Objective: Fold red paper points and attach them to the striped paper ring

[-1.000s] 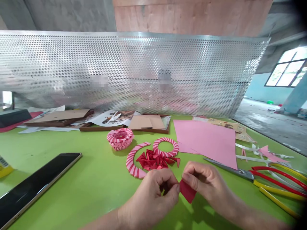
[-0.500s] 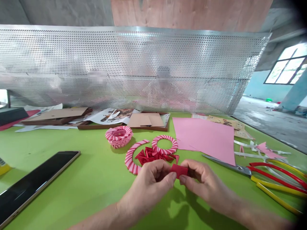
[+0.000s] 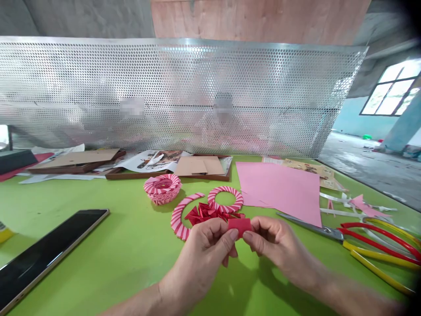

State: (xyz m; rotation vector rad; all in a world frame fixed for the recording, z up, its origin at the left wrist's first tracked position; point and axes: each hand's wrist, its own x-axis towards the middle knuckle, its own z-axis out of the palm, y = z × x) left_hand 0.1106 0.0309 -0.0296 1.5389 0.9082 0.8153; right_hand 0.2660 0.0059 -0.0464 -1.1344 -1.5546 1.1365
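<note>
Between my two hands is a small folded piece of red paper, held above the green table. My left hand pinches its left end with thumb and fingers. Its right end is pinched by my right hand. Just behind my left hand lies a pile of folded red paper pieces. Beside the pile are a curved pink-and-white striped paper strip and a closed striped ring. A stack of similar pink rings stands farther back.
Pink paper sheets lie at the back right. Scissors with red handles rest near my right arm, beside other yellow handles. A phone lies at left. Frames and cardboard line the perforated metal panel.
The red paper has moved slightly left and up, and it now sits more level. Both hands keep their pinch on it.
</note>
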